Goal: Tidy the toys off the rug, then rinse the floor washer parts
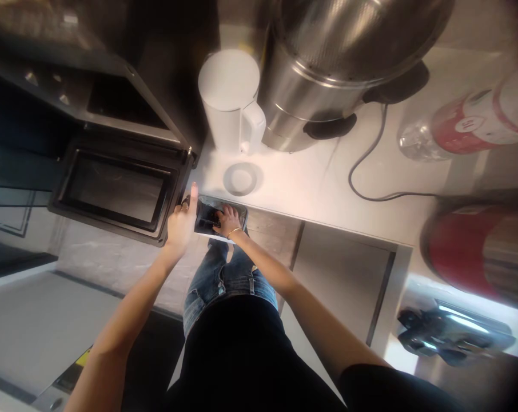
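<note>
Just off the front edge of the counter is a shallow, open, dark container (206, 220) with a pale front edge; whether it is a drawer or a loose box I cannot tell. My left hand (180, 228) is closed at its left side, thumb pointing up and a ring on one finger. Part of that grip is hidden. My right hand (228, 221), with a thin bracelet at the wrist, reaches into the container, its fingers spread over dark contents too blurred to name. To the left, the oven door (117, 186) hangs open close to my left hand.
On the counter (302, 177) stand a white jug (228, 86), a small round white dish (240, 178) and a large steel pot (319, 109). A grey cable (357, 174) runs right, past a clear bottle with a red label (451, 126). A red round container (460, 252) sits lower right.
</note>
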{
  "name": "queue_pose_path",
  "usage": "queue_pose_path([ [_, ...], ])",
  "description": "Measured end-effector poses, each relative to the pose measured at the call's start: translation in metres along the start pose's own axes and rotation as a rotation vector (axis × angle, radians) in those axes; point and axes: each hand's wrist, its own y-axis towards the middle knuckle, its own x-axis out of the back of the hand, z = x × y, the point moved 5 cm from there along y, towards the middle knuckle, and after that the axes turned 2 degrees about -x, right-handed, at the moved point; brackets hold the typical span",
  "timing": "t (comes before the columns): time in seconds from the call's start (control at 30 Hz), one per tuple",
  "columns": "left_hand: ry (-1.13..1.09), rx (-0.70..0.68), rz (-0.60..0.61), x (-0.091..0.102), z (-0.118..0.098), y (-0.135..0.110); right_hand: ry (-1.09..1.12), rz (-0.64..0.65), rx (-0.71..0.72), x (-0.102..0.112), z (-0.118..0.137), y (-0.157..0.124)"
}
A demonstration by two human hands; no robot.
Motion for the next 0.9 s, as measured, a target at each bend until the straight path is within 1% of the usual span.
queue_pose_path([
  [0.07, -0.005, 0.003, -0.005, -0.002, -0.002, 0.0, -0.019, -0.005, -0.029, -0.001, 0.001, 0.003],
  [0.3, -0.083, -0.019, 0.027, -0.012, -0.008, -0.003, -0.016, 0.065, -0.066, -0.002, -0.005, 0.008],
  [0.5, -0.094, -0.022, 0.034, -0.018, -0.008, -0.002, 0.007, 0.098, 0.006, -0.012, -0.014, 0.009],
  [0.57, -0.09, -0.018, 0.033, -0.019, -0.01, -0.001, 0.015, 0.096, 0.009, -0.016, -0.016, 0.01],
  [0.7, -0.1, -0.016, 0.047, -0.019, -0.017, 0.0, 0.03, 0.114, -0.03, -0.022, -0.019, 0.015],
  [0.9, -0.1, -0.038, 0.094, -0.016, -0.025, -0.003, 0.06, 0.101, -0.06, -0.018, -0.021, 0.018],
])
